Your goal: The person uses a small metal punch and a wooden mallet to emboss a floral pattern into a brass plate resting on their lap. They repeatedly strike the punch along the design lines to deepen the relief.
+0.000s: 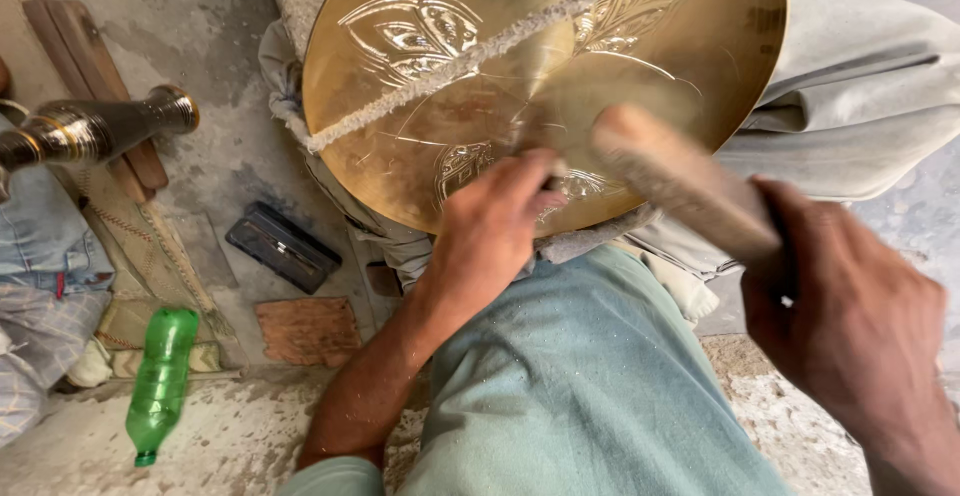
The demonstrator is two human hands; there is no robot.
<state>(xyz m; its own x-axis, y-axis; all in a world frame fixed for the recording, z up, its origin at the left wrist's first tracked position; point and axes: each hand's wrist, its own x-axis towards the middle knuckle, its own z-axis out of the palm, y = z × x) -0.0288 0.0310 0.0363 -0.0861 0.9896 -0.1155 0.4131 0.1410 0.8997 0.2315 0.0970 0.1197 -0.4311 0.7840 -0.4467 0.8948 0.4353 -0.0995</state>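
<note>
A large round brass plate (480, 66) with engraved leaf patterns rests against my legs, and a frayed rope (470, 56) crosses it. My left hand (495, 231) presses a small metal chisel (553, 178) against the plate's lower part, fingers closed around it. My right hand (850, 316) grips a wooden mallet (680, 181), blurred by motion, just right of the chisel's head. My teal trousers fill the lower middle.
A green plastic bottle (160, 381) lies on the concrete floor at the lower left. A dark flat case (282, 246) and a reddish tile (308, 329) lie near it. A dark metal vase neck (95, 128) and wooden boards (85, 76) are at the left.
</note>
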